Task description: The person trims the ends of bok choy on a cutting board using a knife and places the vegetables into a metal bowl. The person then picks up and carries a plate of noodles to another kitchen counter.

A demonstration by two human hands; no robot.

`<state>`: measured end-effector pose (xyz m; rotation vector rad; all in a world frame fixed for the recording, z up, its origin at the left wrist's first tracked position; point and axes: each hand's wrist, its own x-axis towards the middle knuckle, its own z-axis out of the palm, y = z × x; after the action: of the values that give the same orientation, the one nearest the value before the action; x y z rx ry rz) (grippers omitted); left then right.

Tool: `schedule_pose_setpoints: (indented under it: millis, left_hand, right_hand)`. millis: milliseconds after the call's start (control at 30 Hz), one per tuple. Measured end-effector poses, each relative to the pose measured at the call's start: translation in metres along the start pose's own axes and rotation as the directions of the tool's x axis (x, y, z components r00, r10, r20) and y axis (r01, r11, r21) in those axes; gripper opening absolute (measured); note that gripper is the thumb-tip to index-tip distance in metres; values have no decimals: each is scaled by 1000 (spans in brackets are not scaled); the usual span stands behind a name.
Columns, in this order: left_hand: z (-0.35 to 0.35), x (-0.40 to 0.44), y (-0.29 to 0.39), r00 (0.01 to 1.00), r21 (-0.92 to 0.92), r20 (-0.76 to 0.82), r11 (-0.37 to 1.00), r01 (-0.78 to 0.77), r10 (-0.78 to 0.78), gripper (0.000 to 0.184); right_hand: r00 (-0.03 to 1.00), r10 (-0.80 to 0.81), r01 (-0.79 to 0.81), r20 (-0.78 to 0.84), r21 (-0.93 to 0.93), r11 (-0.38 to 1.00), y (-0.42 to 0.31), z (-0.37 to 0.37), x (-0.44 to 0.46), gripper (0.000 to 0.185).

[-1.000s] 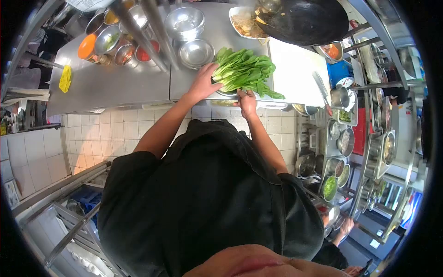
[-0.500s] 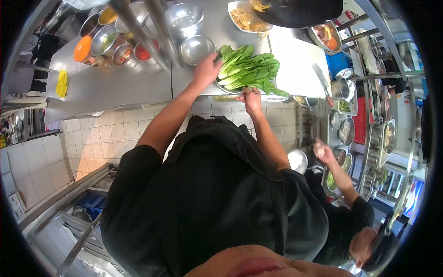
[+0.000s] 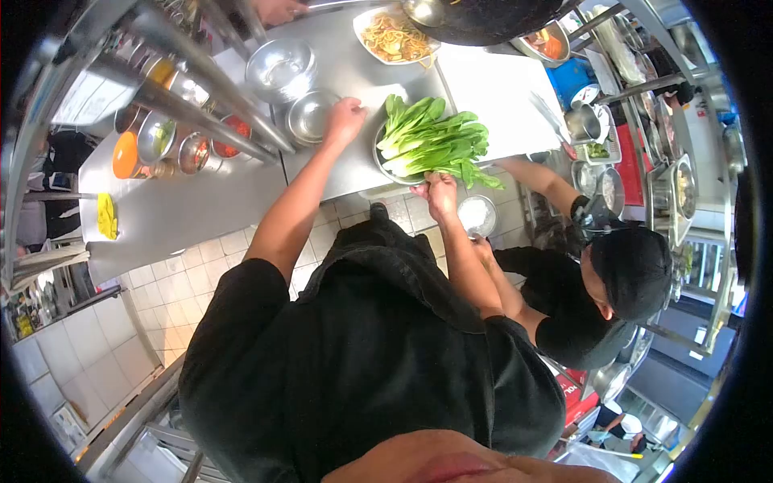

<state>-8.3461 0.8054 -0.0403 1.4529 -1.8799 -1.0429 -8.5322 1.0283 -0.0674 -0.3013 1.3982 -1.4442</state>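
Note:
Leafy bok choy (image 3: 431, 137) is heaped in a metal bowl (image 3: 378, 157) at the front edge of the steel counter. The leaves spill over the bowl's right side. My right hand (image 3: 440, 196) is closed on the near rim of this bowl, under the stalks. My left hand (image 3: 345, 122) is away from the greens, its fingers loosely bent and pointing right. It is over the right edge of an empty metal bowl (image 3: 306, 119); whether it touches that rim I cannot tell.
A plate of noodles (image 3: 396, 39) stands behind, beside a dark wok (image 3: 491, 20). A white cutting board (image 3: 495, 97) and knife (image 3: 550, 115) lie to the right. Close to my right forearm, a co-worker (image 3: 620, 274) holds a bowl of white contents (image 3: 477, 214). Shelf posts (image 3: 201, 72) cross the left.
My left hand has drawn back leftward from the greens. The right hand keeps its hold on the bowl. The co-worker has come closer, with a bowl now near my right arm.

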Motion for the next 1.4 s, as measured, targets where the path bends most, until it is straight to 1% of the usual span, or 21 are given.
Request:
schedule_pose_setpoints:
  millis: [67, 167, 267, 400, 500, 600, 700, 767, 800, 900, 1000, 1100, 1133, 1167, 1200, 1233, 1267, 1300, 1333, 1367, 1400]
  left_hand:
    - [7, -12, -11, 1000, -110, -16, 994, -12, 10, 37]
    - [9, -22, -16, 999, -175, 10, 983, 51, -50, 33]
    - [8, -20, -4, 998, -169, -1, 984, 55, -56, 31]
    - [7, -3, 6, 998, -130, -25, 990, 47, -51, 32]
    - [12, 13, 17, 1000, -88, 27, 996, 6, -3, 33]
    - [28, 28, 30, 980, -275, 169, 950, 148, -104, 29]
    - [42, 35, 37, 894, -434, 332, 793, 428, -300, 23]
    - [49, 33, 37, 885, -396, 325, 801, 449, -335, 21]
    - [52, 33, 35, 880, -377, 320, 805, 458, -350, 19]
    - [70, 41, 1, 910, -296, 306, 880, 371, -280, 21]
    - [87, 54, -1, 966, -307, 197, 925, 225, -170, 29]
    - [104, 82, 8, 993, -183, 96, 980, 81, -64, 29]
    - [112, 94, 8, 997, -168, 69, 985, 35, -23, 36]
    - [121, 105, 8, 992, -216, 104, 973, 86, -65, 39]
    - [123, 113, 21, 985, -261, 138, 956, 137, -104, 42]
    - [129, 123, 26, 975, -305, 171, 934, 187, -139, 45]
    - [133, 131, 32, 959, -398, 221, 882, 255, -177, 55]
    - [135, 136, 39, 941, -463, 262, 828, 318, -215, 52]
    - [138, 141, 46, 919, -520, 307, 764, 381, -248, 49]
    - [141, 146, 54, 894, -572, 352, 693, 439, -276, 45]
    - [145, 155, 58, 860, -650, 426, 566, 507, -280, 19]
  right_hand:
    - [1000, 2, -1, -17, 54, 999, -1, 4, -4, 8]
    - [999, -8, 12, -40, 91, 996, -1, 7, -2, 7]
    - [997, -28, 35, -68, 100, 994, 2, 5, 3, 7]
    - [989, -89, 93, -116, 30, 995, 6, 6, 0, 8]
    - [985, -112, 116, -131, 27, 993, 11, 5, 0, 10]
    - [978, -127, 129, -166, -2, 992, 12, 5, -2, 10]
    - [976, -116, 118, -186, -3, 993, 11, 7, -4, 10]
    - [975, -117, 125, -189, 27, 992, 10, 7, -3, 10]
    - [975, -110, 114, -191, 7, 993, 15, 3, -1, 11]
    - [960, -141, 147, -243, 9, 989, 17, 7, -2, 12]
    - [956, -155, 140, -250, -76, 987, 14, 1, -1, 12]
    - [950, -174, 150, -257, -110, 982, 16, 3, 0, 14]
    - [952, -178, 148, -250, -134, 980, 18, 0, 2, 15]
    - [953, -178, 142, -243, -159, 977, 20, -4, 3, 16]
    - [951, -176, 143, -254, -142, 979, 15, -1, 2, 18]
    - [955, -177, 146, -240, -141, 979, 15, -3, 2, 14]
    - [958, -182, 154, -222, -139, 978, 14, -4, 3, 11]
    - [960, -189, 163, -205, -137, 977, 15, -2, 3, 8]
    - [959, -157, 140, -234, -88, 986, 15, -1, 2, 7]
    - [959, -148, 136, -242, -66, 988, 15, -1, 2, 10]
    - [959, -139, 132, -248, -44, 990, 12, 0, 2, 12]
